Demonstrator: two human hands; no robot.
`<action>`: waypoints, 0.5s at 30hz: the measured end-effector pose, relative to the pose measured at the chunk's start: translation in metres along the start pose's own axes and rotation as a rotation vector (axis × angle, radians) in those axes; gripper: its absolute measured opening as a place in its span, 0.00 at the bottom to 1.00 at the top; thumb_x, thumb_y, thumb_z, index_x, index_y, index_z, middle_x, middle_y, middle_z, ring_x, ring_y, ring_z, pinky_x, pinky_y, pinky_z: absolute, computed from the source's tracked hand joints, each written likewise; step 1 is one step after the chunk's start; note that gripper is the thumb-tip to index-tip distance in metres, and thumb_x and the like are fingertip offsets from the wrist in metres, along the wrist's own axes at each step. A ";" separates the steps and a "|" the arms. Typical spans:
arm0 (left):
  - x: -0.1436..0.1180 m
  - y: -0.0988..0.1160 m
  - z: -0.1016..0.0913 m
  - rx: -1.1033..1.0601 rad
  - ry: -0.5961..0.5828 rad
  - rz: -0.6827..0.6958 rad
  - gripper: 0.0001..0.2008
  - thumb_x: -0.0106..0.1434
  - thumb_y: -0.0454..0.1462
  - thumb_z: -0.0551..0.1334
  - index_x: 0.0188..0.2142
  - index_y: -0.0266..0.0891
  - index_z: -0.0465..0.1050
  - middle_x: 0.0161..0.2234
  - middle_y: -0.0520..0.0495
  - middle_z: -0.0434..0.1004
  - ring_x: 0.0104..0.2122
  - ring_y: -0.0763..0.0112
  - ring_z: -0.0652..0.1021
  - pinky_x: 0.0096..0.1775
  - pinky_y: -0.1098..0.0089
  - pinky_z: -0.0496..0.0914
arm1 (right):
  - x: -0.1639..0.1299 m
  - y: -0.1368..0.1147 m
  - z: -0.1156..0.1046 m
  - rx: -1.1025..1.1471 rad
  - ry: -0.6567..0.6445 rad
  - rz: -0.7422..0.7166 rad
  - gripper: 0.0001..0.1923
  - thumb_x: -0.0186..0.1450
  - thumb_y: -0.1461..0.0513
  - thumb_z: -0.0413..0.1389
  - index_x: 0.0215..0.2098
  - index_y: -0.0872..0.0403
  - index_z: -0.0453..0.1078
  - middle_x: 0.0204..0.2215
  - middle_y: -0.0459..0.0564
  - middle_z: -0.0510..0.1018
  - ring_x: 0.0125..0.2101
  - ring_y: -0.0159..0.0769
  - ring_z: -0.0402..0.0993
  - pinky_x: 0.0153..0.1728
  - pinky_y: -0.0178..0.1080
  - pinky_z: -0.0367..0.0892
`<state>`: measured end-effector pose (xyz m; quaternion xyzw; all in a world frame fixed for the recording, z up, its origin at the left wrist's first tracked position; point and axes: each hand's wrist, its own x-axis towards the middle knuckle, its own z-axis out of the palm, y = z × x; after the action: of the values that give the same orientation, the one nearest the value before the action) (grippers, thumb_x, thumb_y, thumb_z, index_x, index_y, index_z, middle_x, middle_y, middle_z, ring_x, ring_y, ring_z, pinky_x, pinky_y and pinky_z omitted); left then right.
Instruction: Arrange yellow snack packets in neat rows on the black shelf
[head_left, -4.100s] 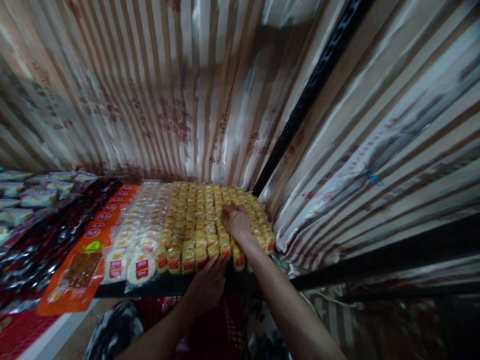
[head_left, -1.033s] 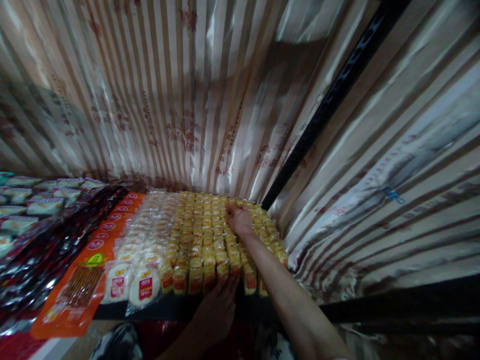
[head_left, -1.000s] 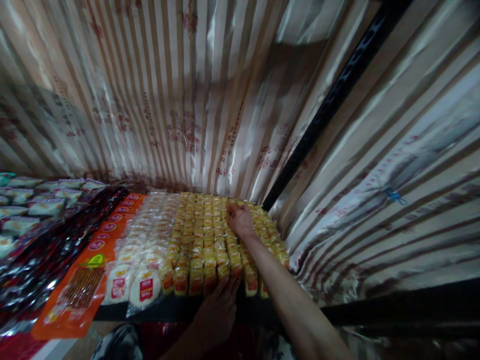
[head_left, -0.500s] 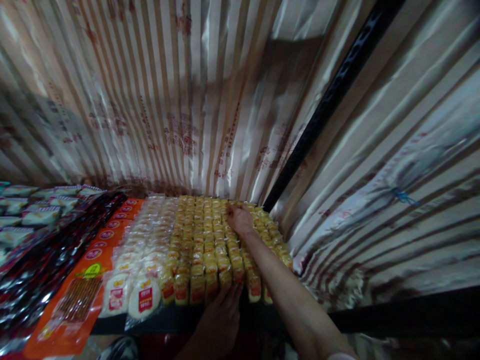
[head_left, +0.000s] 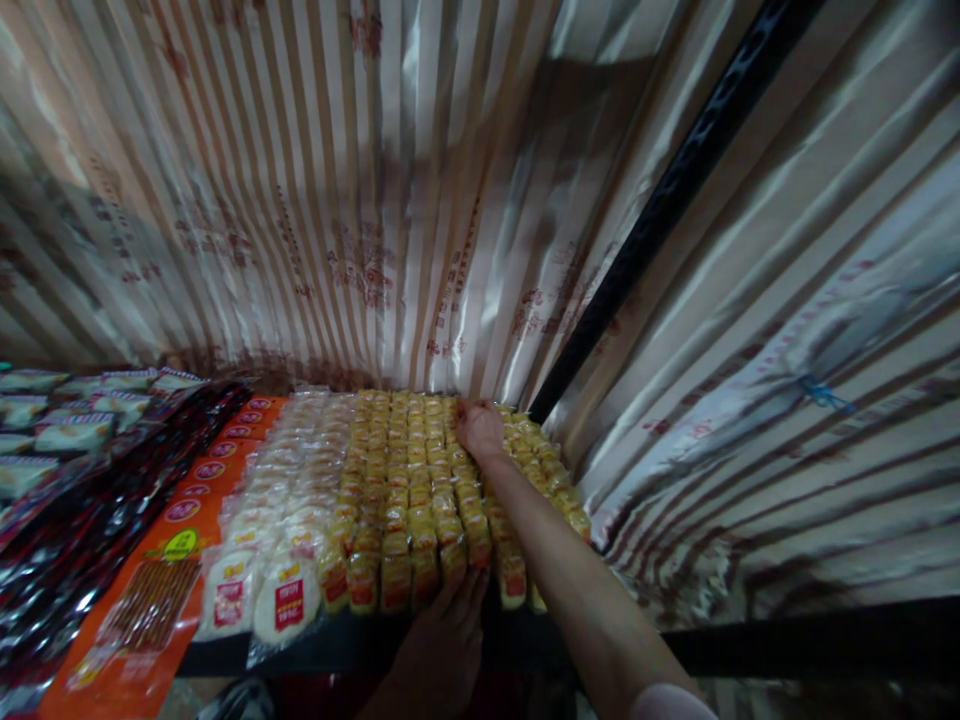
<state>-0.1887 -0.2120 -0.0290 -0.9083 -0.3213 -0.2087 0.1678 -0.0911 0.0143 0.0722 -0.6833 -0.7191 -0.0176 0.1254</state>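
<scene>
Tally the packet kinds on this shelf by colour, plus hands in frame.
Packets are too many to count singly, so groups:
yellow packets: 1 block
white round packets: 1 block
orange packets: 1 row
black packets: 1 patch
hands: 2, left hand, right hand
Total: 4 kinds, 2 hands

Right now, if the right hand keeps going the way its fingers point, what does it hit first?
The right hand lies on the yellow snack packs, fingers pointing to the back. Past the last few packs, it would probably meet the striped foil sheet hanging behind the shelf; depth is unclear.
</scene>
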 end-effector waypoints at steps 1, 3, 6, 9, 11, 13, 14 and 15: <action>0.000 0.000 0.001 0.001 -0.001 -0.005 0.15 0.63 0.37 0.53 0.39 0.32 0.77 0.54 0.37 0.67 0.58 0.56 0.63 0.61 0.53 0.31 | 0.001 0.000 0.001 0.001 -0.003 -0.002 0.13 0.62 0.63 0.49 0.41 0.51 0.73 0.35 0.51 0.78 0.44 0.38 0.67 0.40 0.34 0.60; -0.001 0.000 0.002 0.009 -0.004 -0.004 0.15 0.63 0.37 0.53 0.40 0.32 0.76 0.55 0.37 0.67 0.58 0.56 0.62 0.61 0.53 0.32 | 0.004 -0.001 0.002 0.011 -0.020 -0.016 0.14 0.61 0.65 0.49 0.42 0.51 0.72 0.36 0.50 0.78 0.44 0.37 0.66 0.41 0.33 0.60; -0.001 0.000 0.002 0.005 -0.013 0.003 0.15 0.63 0.37 0.53 0.37 0.32 0.77 0.55 0.36 0.67 0.58 0.56 0.62 0.61 0.53 0.32 | 0.006 -0.002 0.002 0.019 -0.041 -0.030 0.14 0.61 0.64 0.50 0.43 0.51 0.73 0.37 0.49 0.78 0.44 0.36 0.67 0.43 0.32 0.59; 0.000 0.000 0.001 -0.016 -0.011 -0.002 0.15 0.63 0.38 0.54 0.35 0.32 0.77 0.54 0.36 0.68 0.58 0.55 0.62 0.61 0.53 0.32 | 0.006 -0.002 -0.002 0.003 -0.028 -0.025 0.13 0.61 0.61 0.50 0.42 0.50 0.72 0.35 0.49 0.78 0.43 0.37 0.66 0.42 0.34 0.60; 0.001 -0.001 -0.001 -0.017 0.001 -0.009 0.14 0.63 0.37 0.54 0.35 0.32 0.77 0.54 0.37 0.68 0.58 0.56 0.62 0.61 0.54 0.32 | 0.006 -0.002 -0.003 -0.008 -0.003 -0.015 0.13 0.62 0.60 0.50 0.42 0.50 0.72 0.34 0.50 0.78 0.43 0.38 0.66 0.41 0.34 0.59; 0.001 -0.001 -0.002 -0.002 0.017 -0.017 0.14 0.63 0.36 0.53 0.37 0.32 0.77 0.54 0.37 0.68 0.58 0.57 0.62 0.61 0.54 0.31 | 0.006 -0.004 -0.002 -0.012 0.018 -0.015 0.13 0.61 0.61 0.50 0.42 0.51 0.72 0.35 0.50 0.78 0.44 0.38 0.66 0.41 0.34 0.59; 0.001 -0.001 -0.002 0.006 0.023 -0.020 0.14 0.63 0.36 0.53 0.38 0.32 0.77 0.54 0.37 0.68 0.58 0.57 0.62 0.61 0.54 0.31 | 0.007 -0.005 0.000 -0.011 0.020 -0.013 0.13 0.61 0.61 0.50 0.43 0.51 0.72 0.35 0.51 0.78 0.44 0.38 0.66 0.41 0.34 0.59; 0.001 0.000 -0.001 0.013 0.024 -0.020 0.15 0.63 0.36 0.53 0.38 0.32 0.77 0.55 0.37 0.67 0.58 0.57 0.62 0.62 0.54 0.31 | 0.008 -0.006 0.001 -0.009 0.013 -0.009 0.14 0.60 0.62 0.51 0.43 0.51 0.72 0.35 0.51 0.78 0.44 0.37 0.66 0.41 0.34 0.59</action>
<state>-0.1884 -0.2116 -0.0273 -0.9013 -0.3298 -0.2194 0.1757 -0.0975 0.0220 0.0736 -0.6805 -0.7212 -0.0258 0.1270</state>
